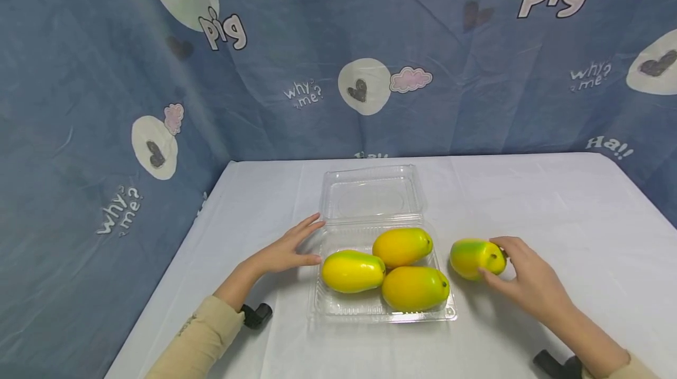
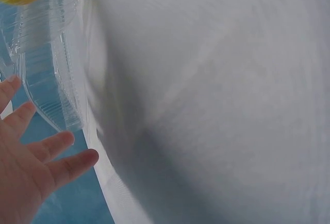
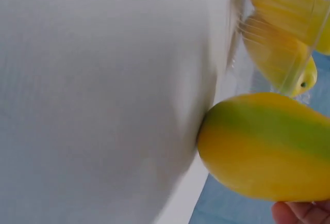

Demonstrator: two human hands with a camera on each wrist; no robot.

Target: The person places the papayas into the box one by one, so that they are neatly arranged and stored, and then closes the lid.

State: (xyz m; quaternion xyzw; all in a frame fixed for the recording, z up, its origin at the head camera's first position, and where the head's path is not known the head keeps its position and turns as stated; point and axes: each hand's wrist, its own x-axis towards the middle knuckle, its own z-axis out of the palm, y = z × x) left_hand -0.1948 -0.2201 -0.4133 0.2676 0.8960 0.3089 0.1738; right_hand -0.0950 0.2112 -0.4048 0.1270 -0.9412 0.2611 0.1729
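A clear plastic clamshell box (image 1: 346, 307) lies with its lid folded back, and three yellow-green mangoes sit in its base: a left one (image 1: 353, 271), a rear one (image 1: 402, 247) and a front one (image 1: 415, 289). My left hand (image 1: 288, 250) is spread at the box's left side, fingertips close to the hinge, holding nothing. To the right of the box, my right hand (image 1: 529, 276) grips another mango (image 1: 471, 257) between thumb and fingers. In the right wrist view this mango (image 3: 263, 146) appears large, with fingertips (image 3: 301, 212) at its lower side.
The box's transparent lid (image 1: 370, 191) lies flat toward the back of the white-covered table (image 1: 555, 203). A blue patterned cloth (image 1: 296, 32) hangs behind the table and along its left side. Black wrist mounts (image 1: 257, 315) show below both hands.
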